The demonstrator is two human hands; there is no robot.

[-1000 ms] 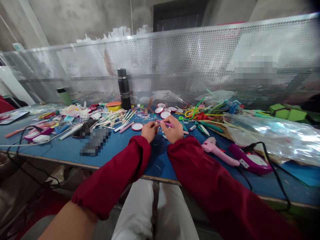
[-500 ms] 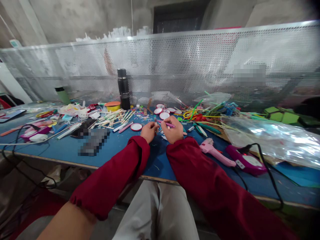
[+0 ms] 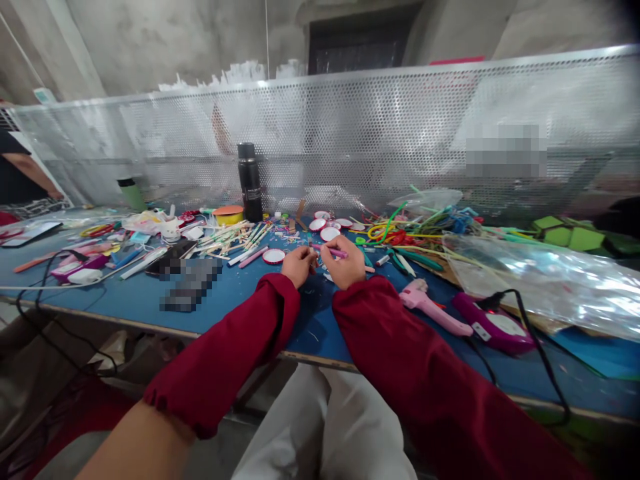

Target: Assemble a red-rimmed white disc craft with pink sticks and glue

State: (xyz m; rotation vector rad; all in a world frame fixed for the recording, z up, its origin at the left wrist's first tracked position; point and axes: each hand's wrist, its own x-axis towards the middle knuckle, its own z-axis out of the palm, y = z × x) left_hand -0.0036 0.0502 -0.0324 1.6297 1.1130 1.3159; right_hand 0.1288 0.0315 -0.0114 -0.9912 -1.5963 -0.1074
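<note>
Both my hands rest together on the blue table, in red sleeves. My right hand is closed round a thin pink stick that points left. My left hand is curled in a pinch right beside the stick's left end; what its fingers hold is too small to make out. A round red-rimmed white disc lies just left of my left hand. More such discs lie just beyond my hands.
A black flask stands at the back by the perforated metal screen. Sticks, straws and cables litter the table. A pink glue gun and a purple one lie right, by a plastic bag. Another person's arm shows far left.
My hands stay together on the stick with only small finger shifts. The view has swung slightly, and another person's arm now shows at the far left.
</note>
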